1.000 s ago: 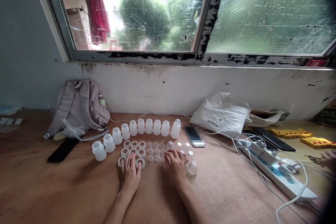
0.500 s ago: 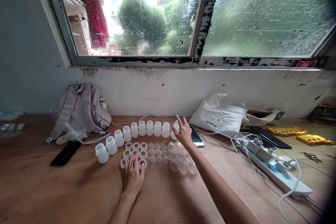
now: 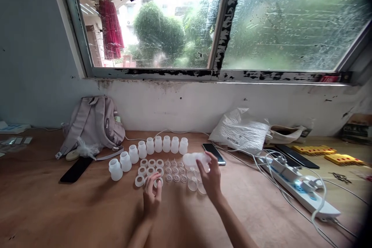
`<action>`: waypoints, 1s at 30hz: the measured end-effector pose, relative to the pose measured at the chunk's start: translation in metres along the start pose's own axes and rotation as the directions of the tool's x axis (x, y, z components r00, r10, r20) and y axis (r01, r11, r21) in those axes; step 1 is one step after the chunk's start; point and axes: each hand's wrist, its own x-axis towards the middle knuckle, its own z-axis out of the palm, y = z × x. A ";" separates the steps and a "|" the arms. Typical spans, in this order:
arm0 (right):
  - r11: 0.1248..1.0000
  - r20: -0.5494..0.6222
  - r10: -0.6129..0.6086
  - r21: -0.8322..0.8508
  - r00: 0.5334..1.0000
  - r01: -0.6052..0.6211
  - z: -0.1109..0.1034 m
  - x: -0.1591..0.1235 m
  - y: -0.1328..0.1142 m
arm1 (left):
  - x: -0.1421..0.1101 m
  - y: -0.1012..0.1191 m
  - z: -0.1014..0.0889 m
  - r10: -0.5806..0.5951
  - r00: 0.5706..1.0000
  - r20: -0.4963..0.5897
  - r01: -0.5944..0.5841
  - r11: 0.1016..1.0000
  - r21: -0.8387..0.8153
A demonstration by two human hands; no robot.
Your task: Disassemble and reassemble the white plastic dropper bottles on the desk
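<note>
My right hand [image 3: 211, 180] grips a frosted white plastic bottle [image 3: 190, 159], tipped on its side above the clear dome-shaped covers [image 3: 192, 185], partly hiding them. My left hand [image 3: 152, 197] is open, fingers loosely bent and thumb apart, at the near edge of a block of white rings [image 3: 140, 180]; it covers part of the front row. Between the rings and the covers lie small clear round pieces [image 3: 175, 178], some with a pointed tip. Behind these, several more frosted bottles [image 3: 166, 144] stand upright in a curved row.
Against the wall sits a grey backpack [image 3: 97, 124], with a black phone [image 3: 76, 169] before it. To the right are another phone [image 3: 213, 153], a silver bag [image 3: 241, 130], a white power strip [image 3: 308, 197] with tangled cables, and yellow blocks [image 3: 343, 159].
My right hand has taken the bottle from the right end of the row and brought it nearer, tipping it sideways. My left hand has drawn slightly back and right. The view has shifted a little.
</note>
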 end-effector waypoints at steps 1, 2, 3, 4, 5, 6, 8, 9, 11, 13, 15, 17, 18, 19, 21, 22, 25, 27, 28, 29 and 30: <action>0.991 0.017 0.090 0.096 0.996 -0.091 -0.002 -0.018 -0.011 | -0.001 0.009 0.001 -0.083 0.996 0.015 0.084 0.993 -0.083; 0.963 0.056 0.168 0.203 0.984 -0.176 -0.004 -0.036 -0.021 | -0.003 0.017 0.002 -0.155 0.987 0.051 0.161 0.974 -0.162; 0.925 0.126 0.233 0.278 0.964 -0.260 -0.005 -0.052 -0.030 | -0.005 0.024 0.002 -0.216 0.971 0.098 0.233 0.945 -0.231; 0.881 0.211 0.281 0.331 0.936 -0.339 -0.006 -0.066 -0.038 | -0.007 0.031 0.002 -0.273 0.951 0.147 0.305 0.909 -0.285; 0.832 0.269 0.321 0.378 0.908 -0.406 -0.007 -0.077 -0.043 | -0.009 0.036 0.001 -0.324 0.926 0.192 0.371 0.872 -0.320; 0.785 0.309 0.366 0.403 0.878 -0.470 -0.008 -0.086 -0.047 | -0.012 0.039 -0.001 -0.368 0.903 0.220 0.424 0.841 -0.335; 0.699 0.368 0.437 0.435 0.821 -0.567 -0.010 -0.097 -0.051 | -0.016 0.041 -0.006 -0.407 0.888 0.216 0.458 0.831 -0.317; 0.663 0.388 0.464 0.444 0.796 -0.603 -0.011 -0.100 -0.052 | -0.018 0.041 -0.009 -0.397 0.896 0.197 0.440 0.849 -0.291; 0.603 0.420 0.491 0.469 0.763 -0.646 -0.012 -0.103 -0.052 | -0.021 0.038 -0.015 -0.344 0.925 0.159 0.374 0.897 -0.235; 0.543 0.440 0.508 0.503 0.740 -0.672 -0.011 -0.104 -0.053 | -0.021 0.037 -0.021 -0.305 0.941 0.144 0.328 0.926 -0.187; 0.455 0.463 0.532 0.549 0.709 -0.701 -0.009 -0.105 -0.055 | -0.020 0.038 -0.026 -0.282 0.950 0.134 0.300 0.943 -0.144; 0.339 0.499 0.562 0.589 0.660 -0.733 -0.009 -0.105 -0.057 | -0.018 0.042 -0.029 -0.260 0.957 0.126 0.273 0.958 -0.092; 0.284 0.518 0.574 0.601 0.634 -0.747 -0.009 -0.104 -0.058 | -0.018 0.045 -0.031 -0.251 0.960 0.125 0.261 0.963 -0.067; 0.238 0.536 0.583 0.606 0.611 -0.759 -0.009 -0.104 -0.058 | -0.018 0.047 -0.032 -0.241 0.963 0.121 0.248 0.968 -0.042; 0.180 0.568 0.589 0.601 0.575 -0.779 -0.010 -0.103 -0.057 | -0.020 0.049 -0.034 -0.207 0.972 0.107 0.208 0.978 0.001; 0.162 0.581 0.589 0.596 0.562 -0.786 -0.011 -0.103 -0.057 | -0.021 0.050 -0.035 -0.181 0.979 0.098 0.180 0.984 0.018; 0.110 0.616 0.586 0.584 0.527 -0.804 -0.013 -0.104 -0.055 | -0.027 0.046 -0.038 -0.060 0.995 0.079 0.055 0.997 0.061; 0.070 0.638 0.590 0.570 0.495 -0.819 -0.015 -0.106 -0.057 | -0.030 0.042 -0.040 0.068 0.994 0.091 -0.075 0.994 0.079; 0.052 0.649 0.591 0.563 0.480 -0.825 -0.016 -0.106 -0.058 | -0.031 0.040 -0.041 0.140 0.986 0.096 -0.148 0.985 0.087; 0.036 0.657 0.591 0.557 0.467 -0.829 -0.016 -0.107 -0.060 | -0.032 0.037 -0.042 0.206 0.974 0.097 -0.216 0.972 0.097; 0.025 0.663 0.590 0.554 0.460 -0.832 -0.016 -0.108 -0.061 | -0.033 0.035 -0.043 0.265 0.960 0.089 -0.273 0.956 0.107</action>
